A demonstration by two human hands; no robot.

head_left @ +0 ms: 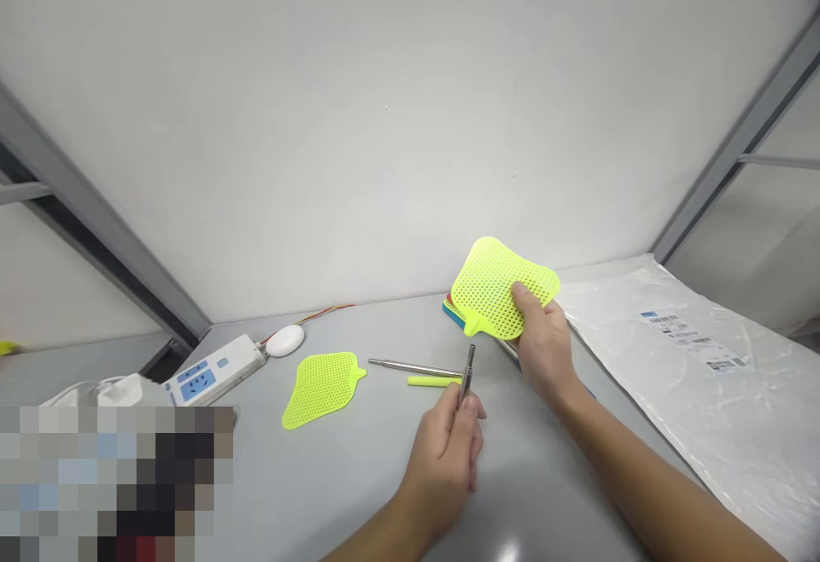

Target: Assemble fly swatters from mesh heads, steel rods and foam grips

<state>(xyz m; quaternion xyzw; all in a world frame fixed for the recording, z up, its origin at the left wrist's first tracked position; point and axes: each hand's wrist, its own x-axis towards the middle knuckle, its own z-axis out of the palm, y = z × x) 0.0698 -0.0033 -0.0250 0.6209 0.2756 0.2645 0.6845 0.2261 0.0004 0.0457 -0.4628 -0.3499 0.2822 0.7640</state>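
My right hand (544, 340) pinches a yellow-green perforated fly swatter head (490, 284) by its edge, thumb on top, its short neck pointing down. Just below that neck stands the tip of a metal telescopic rod (469, 367), held upright in my closed left hand (445, 451). The rod and the neck are close but look apart. A second yellow-green swatter head (324, 387) lies flat on the left of the table. Between it and my left hand lie another metal rod (413, 368) and a yellow-green tube (432, 381), whose right end is hidden behind my fingers.
Behind my right hand, a stack of coloured swatter pieces (453, 313) is partly covered. A white plastic mailing bag (679, 357) spreads over the right side. At left are a power strip (214, 371), a white round device (285, 341) and thin wires. A wall (384, 135) rises behind.
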